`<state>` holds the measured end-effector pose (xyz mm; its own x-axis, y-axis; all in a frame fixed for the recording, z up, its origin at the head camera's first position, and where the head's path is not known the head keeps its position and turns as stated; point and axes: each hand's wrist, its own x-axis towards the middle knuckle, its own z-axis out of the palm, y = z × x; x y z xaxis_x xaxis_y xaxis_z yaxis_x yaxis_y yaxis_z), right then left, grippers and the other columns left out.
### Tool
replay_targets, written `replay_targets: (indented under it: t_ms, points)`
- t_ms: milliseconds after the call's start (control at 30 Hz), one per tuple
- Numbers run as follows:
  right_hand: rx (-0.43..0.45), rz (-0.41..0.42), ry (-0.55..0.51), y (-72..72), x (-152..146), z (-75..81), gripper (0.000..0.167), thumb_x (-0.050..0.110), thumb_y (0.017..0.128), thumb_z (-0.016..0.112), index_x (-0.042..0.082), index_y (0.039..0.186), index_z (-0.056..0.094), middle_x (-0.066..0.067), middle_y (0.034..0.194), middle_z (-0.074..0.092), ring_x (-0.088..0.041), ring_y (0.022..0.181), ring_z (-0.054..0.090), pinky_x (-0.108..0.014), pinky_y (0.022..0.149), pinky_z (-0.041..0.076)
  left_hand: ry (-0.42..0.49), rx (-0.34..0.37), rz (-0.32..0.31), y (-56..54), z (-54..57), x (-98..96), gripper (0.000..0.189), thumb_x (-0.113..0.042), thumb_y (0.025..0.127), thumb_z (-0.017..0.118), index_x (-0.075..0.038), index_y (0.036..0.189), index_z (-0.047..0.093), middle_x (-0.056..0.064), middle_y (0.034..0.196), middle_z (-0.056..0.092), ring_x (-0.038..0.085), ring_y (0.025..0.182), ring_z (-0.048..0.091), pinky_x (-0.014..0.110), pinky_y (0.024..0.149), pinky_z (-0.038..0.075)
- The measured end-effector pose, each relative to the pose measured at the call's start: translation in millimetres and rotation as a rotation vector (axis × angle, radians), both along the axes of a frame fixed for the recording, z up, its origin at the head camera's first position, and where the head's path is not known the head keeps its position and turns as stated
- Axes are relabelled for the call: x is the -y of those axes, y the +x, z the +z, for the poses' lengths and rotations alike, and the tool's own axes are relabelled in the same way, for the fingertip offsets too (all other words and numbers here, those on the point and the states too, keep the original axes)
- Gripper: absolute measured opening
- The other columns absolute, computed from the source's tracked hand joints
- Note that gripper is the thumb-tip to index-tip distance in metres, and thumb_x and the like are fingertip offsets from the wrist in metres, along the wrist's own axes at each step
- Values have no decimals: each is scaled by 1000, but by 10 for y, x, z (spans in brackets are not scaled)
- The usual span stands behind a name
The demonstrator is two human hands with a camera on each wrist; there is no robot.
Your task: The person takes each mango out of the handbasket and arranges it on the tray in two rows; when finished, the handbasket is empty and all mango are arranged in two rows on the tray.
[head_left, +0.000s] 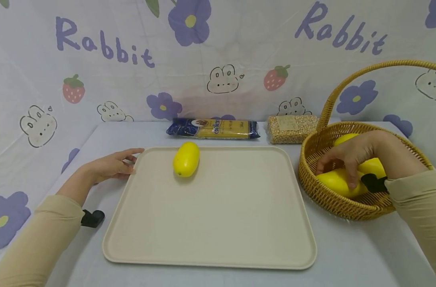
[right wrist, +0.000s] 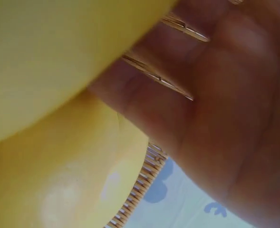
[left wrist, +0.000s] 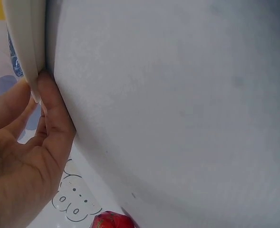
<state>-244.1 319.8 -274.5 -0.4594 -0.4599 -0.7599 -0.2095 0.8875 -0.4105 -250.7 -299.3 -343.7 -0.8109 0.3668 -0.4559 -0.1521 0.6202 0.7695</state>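
Note:
At the back left corner of the beige tray (head_left: 218, 215), my left hand (head_left: 114, 165) pinches the rim. The left wrist view shows thumb and fingers on either side of that tray edge (left wrist: 25, 42). One oval yellow melon (head_left: 187, 159) lies on the tray near its back edge. My right hand (head_left: 361, 153) reaches into the wicker basket (head_left: 332, 205), its thumb and fingers round another yellow melon (head_left: 336, 182). More yellow melon (head_left: 374, 167) shows under and behind this hand. Close up in the right wrist view, the melons (right wrist: 63, 175) partly hide the fingertips (right wrist: 113, 90).
Behind the tray lies a blue and yellow packet of pasta (head_left: 218, 128). Beside it is a clear pack of pale kernels (head_left: 293, 129), close to the basket. The basket's tall handle (head_left: 383, 65) arches up behind the right hand. A patterned cloth (head_left: 239, 52) hangs at the back.

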Motion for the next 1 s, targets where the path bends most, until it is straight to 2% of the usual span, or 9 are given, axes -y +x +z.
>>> replay_targets:
  t_ms: [267, 433, 500, 733, 933, 1000]
  points:
    - [-81, 21, 41, -16, -21, 9, 75, 18, 65, 81, 24, 134, 54, -3, 128, 54, -20, 112, 46, -36, 90, 40, -11, -5, -2, 9, -1, 0, 77, -6, 95, 55, -19, 160, 15, 17, 145, 23, 18, 108, 44, 23, 88, 47]
    - [-160, -2, -5, -7, -19, 61, 73, 21, 64, 80, 22, 132, 54, -5, 122, 55, -22, 108, 46, -36, 83, 41, -10, -5, -3, 8, 4, 0, 77, -6, 95, 55, -19, 160, 15, 17, 145, 24, 19, 108, 44, 24, 87, 47]
    - [-186, -13, -40, -8, -18, 108, 69, 22, 64, 80, 21, 128, 54, -6, 119, 55, -23, 105, 47, -36, 82, 42, -9, -4, -2, 7, 4, -1, 77, -6, 95, 55, -19, 160, 15, 17, 144, 24, 19, 108, 44, 24, 87, 47]
    - [-355, -47, -164, 26, -42, 387, 71, 22, 75, 78, 12, 138, 45, -8, 129, 54, -26, 117, 48, -41, 91, 45, -8, -5, -4, 3, 6, -5, 77, -6, 95, 55, -19, 160, 15, 16, 145, 24, 19, 109, 44, 24, 87, 48]
    - [-510, -97, -240, 93, 74, 560, 65, 24, 78, 79, 14, 134, 48, -6, 118, 60, -25, 110, 54, -40, 88, 48, -14, -4, -6, -1, 1, 4, 77, -7, 95, 55, -19, 160, 14, 17, 147, 23, 21, 111, 44, 23, 89, 47]
    - [-534, -118, -257, 121, 138, 591, 61, 26, 79, 79, 15, 132, 49, -7, 118, 61, -26, 111, 55, -44, 89, 50, -13, -3, -5, -3, -6, 8, 77, -7, 95, 55, -20, 160, 14, 17, 147, 23, 21, 111, 44, 23, 89, 47]
